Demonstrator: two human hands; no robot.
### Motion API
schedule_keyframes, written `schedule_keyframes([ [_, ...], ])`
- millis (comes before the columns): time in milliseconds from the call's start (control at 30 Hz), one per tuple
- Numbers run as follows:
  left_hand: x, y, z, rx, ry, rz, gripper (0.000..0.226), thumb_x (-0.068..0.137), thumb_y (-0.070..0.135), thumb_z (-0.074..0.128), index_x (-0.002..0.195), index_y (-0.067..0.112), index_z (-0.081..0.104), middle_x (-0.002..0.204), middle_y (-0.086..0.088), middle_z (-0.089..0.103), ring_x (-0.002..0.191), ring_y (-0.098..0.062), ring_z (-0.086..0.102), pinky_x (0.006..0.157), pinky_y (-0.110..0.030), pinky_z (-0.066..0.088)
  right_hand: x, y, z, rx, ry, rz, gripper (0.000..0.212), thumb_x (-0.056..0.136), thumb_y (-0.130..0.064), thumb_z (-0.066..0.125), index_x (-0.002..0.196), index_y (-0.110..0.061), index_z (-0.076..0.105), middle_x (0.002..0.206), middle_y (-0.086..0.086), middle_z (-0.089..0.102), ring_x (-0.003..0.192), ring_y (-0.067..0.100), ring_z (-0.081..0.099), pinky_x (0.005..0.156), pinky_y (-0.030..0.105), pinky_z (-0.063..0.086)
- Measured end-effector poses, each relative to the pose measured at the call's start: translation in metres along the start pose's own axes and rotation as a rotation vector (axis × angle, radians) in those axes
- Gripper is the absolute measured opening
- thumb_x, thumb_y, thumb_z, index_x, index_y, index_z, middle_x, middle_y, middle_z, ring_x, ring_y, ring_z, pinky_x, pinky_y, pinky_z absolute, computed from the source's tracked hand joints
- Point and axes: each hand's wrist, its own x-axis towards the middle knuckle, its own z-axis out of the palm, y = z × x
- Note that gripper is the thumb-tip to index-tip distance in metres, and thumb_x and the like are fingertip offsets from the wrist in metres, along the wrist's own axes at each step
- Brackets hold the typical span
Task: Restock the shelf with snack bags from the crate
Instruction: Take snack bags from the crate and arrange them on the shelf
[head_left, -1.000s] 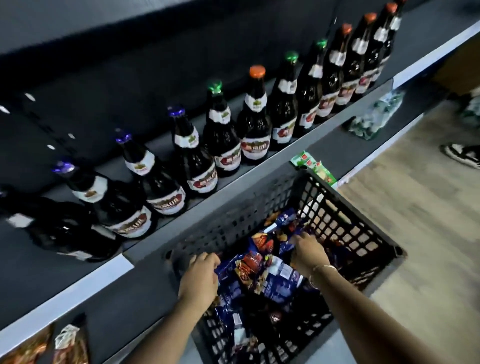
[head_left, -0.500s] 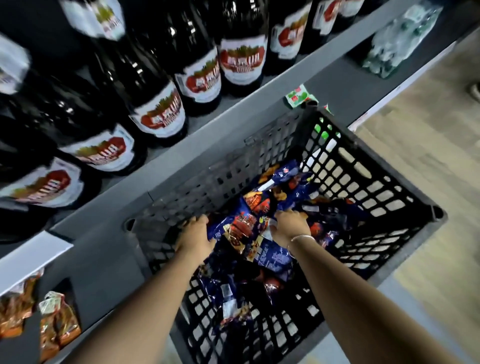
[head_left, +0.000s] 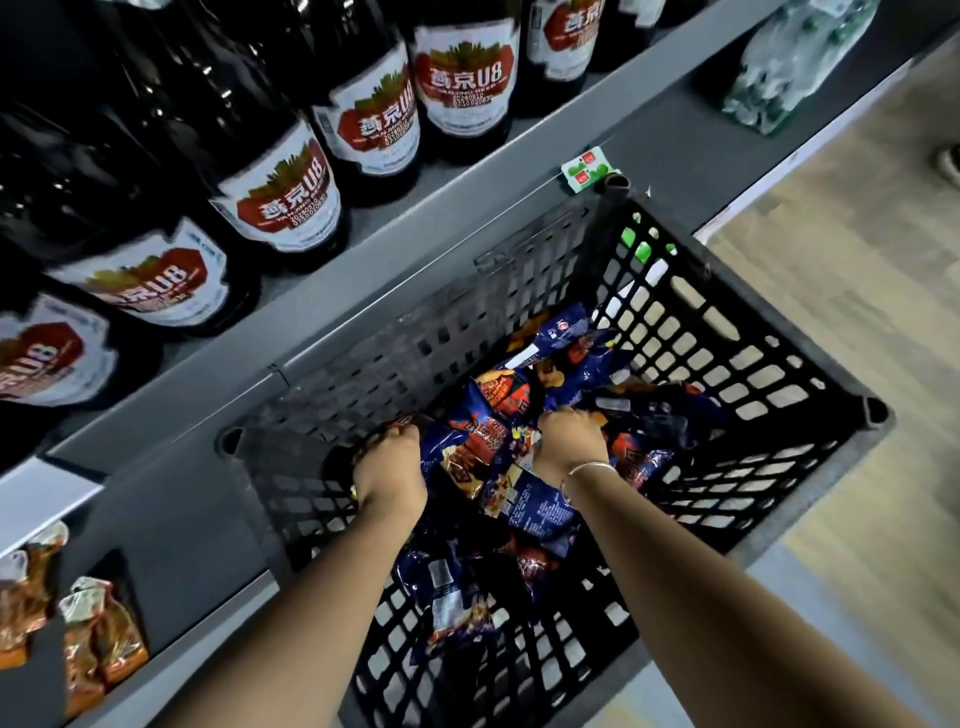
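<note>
Where hands (head_left: 478, 452) grip: bags (head_left: 524, 415) (lengthwise diagonal).

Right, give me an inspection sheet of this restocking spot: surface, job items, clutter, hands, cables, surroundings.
Surface: grey shelf, tiered; wooden floor at right.
Job's things: black lattice crate against the shelf edge, holding blue snack bags in a loose pile.
Clutter: green-and-red tag by the crate's far corner.
Grippers: left hand and right hand both inside the crate, fingers closed on bags; bracelet on the right wrist.
Cables: nothing seen.
Surroundings: dark bottles with red-and-white labels on the shelf above; orange packets at lower left; wrapped clear bottles at upper right.
</note>
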Motion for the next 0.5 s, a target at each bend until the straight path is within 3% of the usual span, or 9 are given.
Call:
schedule_keyframes([
  [200, -0.010, 0.000, -0.019, -0.016, 0.019, 0.006, 0.041, 0.085, 0.003, 0.057, 0.123, 0.018, 0.051, 0.123, -0.004, 0.057, 0.109, -0.024, 0.059, 0.077, -0.034, 0.053, -0.010, 0.001, -0.011, 0.029, -0.005, 0.000, 0.032, 0.087, -0.020, 0.054, 0.115, -0.004, 0.057, 0.122, 0.013, 0.054, 0.117, 0.030, 0.047, 0.100, 0.036, 0.040],
  [500, -0.039, -0.005, -0.051, -0.087, 0.084, 0.059, 0.049, 0.082, -0.005, 0.054, 0.124, 0.020, 0.052, 0.123, -0.001, 0.058, 0.109, -0.021, 0.060, 0.080, -0.033, 0.054, -0.033, -0.002, -0.035, 0.186, 0.110, 0.083, 0.009, 0.083, -0.005, 0.052, 0.089, -0.006, 0.059, 0.105, 0.012, 0.060, 0.100, 0.030, 0.055, 0.083, 0.034, 0.046],
])
